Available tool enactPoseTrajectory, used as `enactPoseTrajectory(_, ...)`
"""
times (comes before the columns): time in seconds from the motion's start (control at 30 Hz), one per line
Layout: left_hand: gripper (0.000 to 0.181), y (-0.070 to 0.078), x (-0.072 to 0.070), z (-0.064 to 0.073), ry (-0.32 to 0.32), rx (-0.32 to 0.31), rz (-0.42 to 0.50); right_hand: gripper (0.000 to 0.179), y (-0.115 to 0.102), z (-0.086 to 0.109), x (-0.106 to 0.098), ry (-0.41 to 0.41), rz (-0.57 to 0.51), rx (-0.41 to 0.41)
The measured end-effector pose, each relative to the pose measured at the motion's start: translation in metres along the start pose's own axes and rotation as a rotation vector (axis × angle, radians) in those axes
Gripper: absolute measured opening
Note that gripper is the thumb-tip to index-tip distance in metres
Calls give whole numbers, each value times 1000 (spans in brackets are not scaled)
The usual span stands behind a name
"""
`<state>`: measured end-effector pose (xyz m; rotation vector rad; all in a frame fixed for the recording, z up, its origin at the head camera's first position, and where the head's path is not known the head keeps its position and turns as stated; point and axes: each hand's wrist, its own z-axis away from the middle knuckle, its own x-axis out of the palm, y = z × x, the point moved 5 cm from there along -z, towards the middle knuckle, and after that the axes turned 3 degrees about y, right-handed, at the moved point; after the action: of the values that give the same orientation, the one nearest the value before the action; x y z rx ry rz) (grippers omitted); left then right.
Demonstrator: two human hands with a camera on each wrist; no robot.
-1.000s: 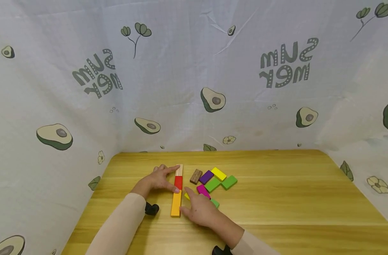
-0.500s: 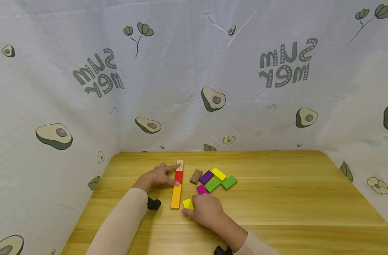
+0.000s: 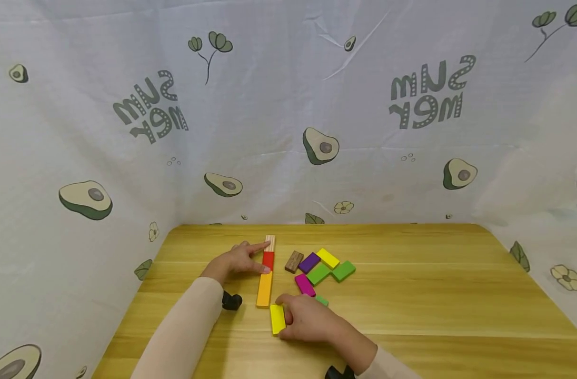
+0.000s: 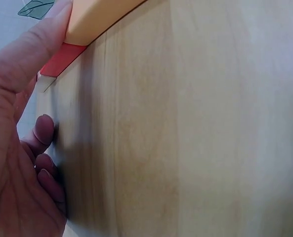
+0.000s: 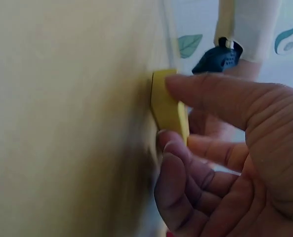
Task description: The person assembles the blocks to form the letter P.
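Observation:
In the head view, a straight row of wooden blocks lies on the table: a pale striped block [image 3: 270, 242] at the far end, a red block [image 3: 268, 259], then an orange stretch [image 3: 265, 290]. My left hand [image 3: 236, 262] rests along its left side, index finger on the pale block and thumb near the red-orange joint. The left wrist view shows that thumb [image 4: 35, 47] laid straight against the blocks. Just off the row's near end, my right hand [image 3: 312, 318] pinches a yellow block [image 3: 277, 320] between thumb and fingers, also seen in the right wrist view.
Right of the row lie loose blocks: brown [image 3: 294, 261], purple [image 3: 309, 262], yellow [image 3: 328, 258], magenta [image 3: 305, 285] and several green, one [image 3: 343, 271] farthest right. A printed cloth [image 3: 288, 105] hangs behind the wooden table [image 3: 435, 295].
The row has slid away from me with the left hand. My right hand has taken hold of the yellow block, turned it lengthwise and brought it to the row's near end.

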<state>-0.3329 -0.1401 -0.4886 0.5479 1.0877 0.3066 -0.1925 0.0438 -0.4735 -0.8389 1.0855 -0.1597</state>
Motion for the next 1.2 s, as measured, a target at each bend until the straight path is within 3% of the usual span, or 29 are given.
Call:
enactPoseTrajectory(0.13,88,-1,1,-1,-1,-4,7,61,0,0,7,-30,-45,-11)
enactPoseTrajectory(0.37,87,2,0,1,3,-2,-6,65,2,-1,10,28,-11,18)
enactPoseTrajectory(0.8,88,1,1,1,5,-39,24,68,-3,-8,12,79,26,3)
enactPoseTrajectory(1.2,89,-1,1,-1,10,-23,18,67,-7,-10,16,125,94,2)
